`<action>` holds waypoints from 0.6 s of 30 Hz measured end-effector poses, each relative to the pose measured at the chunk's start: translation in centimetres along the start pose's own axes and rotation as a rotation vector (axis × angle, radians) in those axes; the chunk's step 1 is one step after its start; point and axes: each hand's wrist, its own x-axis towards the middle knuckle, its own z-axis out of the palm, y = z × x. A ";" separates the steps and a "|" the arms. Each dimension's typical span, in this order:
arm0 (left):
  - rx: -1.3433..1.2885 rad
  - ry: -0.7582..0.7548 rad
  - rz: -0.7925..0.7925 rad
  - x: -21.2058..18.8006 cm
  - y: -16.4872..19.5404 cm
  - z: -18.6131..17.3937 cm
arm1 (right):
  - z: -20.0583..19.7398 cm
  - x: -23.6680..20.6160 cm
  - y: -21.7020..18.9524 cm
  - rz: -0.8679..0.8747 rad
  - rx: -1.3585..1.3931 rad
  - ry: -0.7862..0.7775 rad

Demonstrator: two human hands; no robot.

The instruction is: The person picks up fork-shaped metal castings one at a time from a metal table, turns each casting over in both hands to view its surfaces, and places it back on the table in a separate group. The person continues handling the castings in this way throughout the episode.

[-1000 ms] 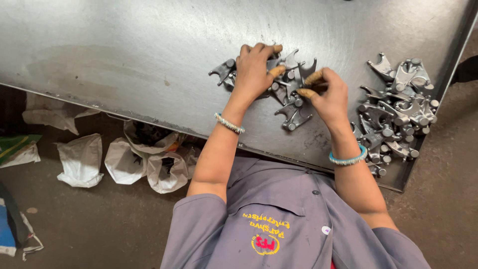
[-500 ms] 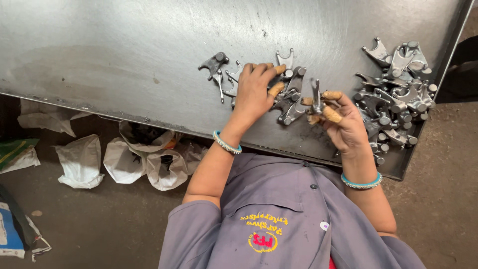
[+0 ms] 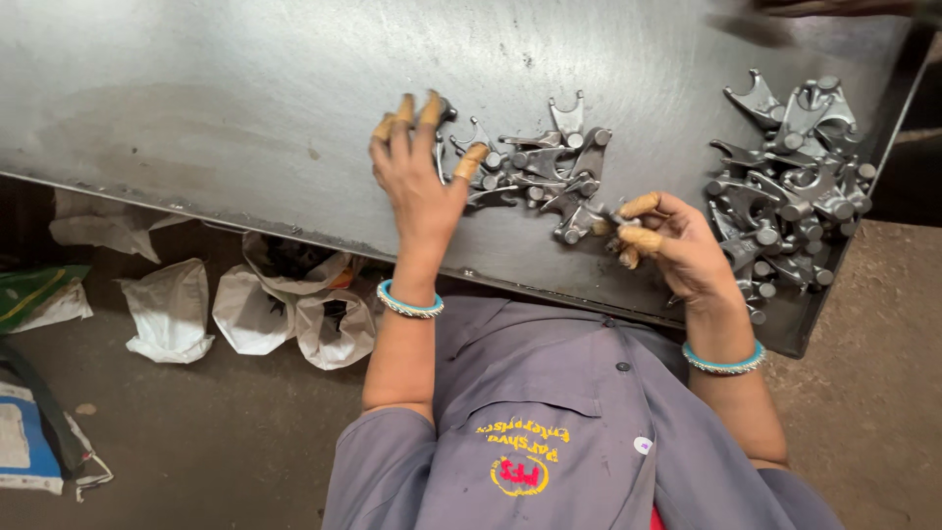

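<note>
Workshop setting: a grey steel bench (image 3: pixel 245 108) with a scuffed top, over a dusty concrete floor (image 3: pixel 196 432). White plastic bags (image 3: pixel 255 309) lie crumpled under the bench edge.

Left hand (image 3: pixel 417 177): flat and spread, palm down on the bench, fingertips capped in tan finger cots. It presses on the left end of a small cluster of metal forked castings (image 3: pixel 535 167); one piece is mostly hidden under the fingers. It grips nothing.

Right hand (image 3: pixel 677 245): curled, thumb and forefinger pinched on a single small casting (image 3: pixel 613 221), just beside the cluster's right end. It wears finger cots too.

Both wrists carry turquoise bangles (image 3: pixel 410 302). The person wears a grey work shirt (image 3: pixel 559 432) with a yellow and red emblem on the chest.

A larger heap of the same castings (image 3: pixel 785 186) is piled at the bench's right corner, close to the right hand and apart from the small cluster.

At the top right edge, another person's hand (image 3: pixel 834 8) shows, blurred.
</note>
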 end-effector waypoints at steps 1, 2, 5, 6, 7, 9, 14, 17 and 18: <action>-0.049 -0.025 -0.052 0.2 -0.7 -0.4 | 0.4 0.2 -0.6 -0.002 -0.172 -0.003; -0.100 -0.051 -0.103 0.3 -1.3 -0.6 | 0.8 0.4 -1.2 0.011 -0.268 0.011; -0.155 -0.115 -0.133 0.2 -2.2 -0.2 | 1.2 1.1 -3.7 0.026 -0.543 0.065; -0.157 -0.131 -0.123 0.2 -2.4 0.2 | 1.3 1.5 -4.7 0.013 -0.625 0.083; -0.163 -0.141 -0.136 0.1 -2.5 0.5 | 1.5 2.0 -5.6 -0.003 -0.709 0.100; -0.172 -0.161 -0.163 -0.1 -2.6 1.2 | 1.9 3.2 -7.5 -0.056 -0.693 0.095; -0.209 -0.128 -0.116 -0.2 -3.1 1.6 | 3.9 6.0 -9.4 -0.516 -0.273 0.100; -0.222 -0.145 -0.125 -0.1 -3.0 1.4 | 4.3 6.5 -9.5 -0.577 -0.275 0.134; -0.223 -0.152 -0.129 0.0 -3.0 1.2 | 4.3 6.4 -9.2 -0.531 -0.407 0.135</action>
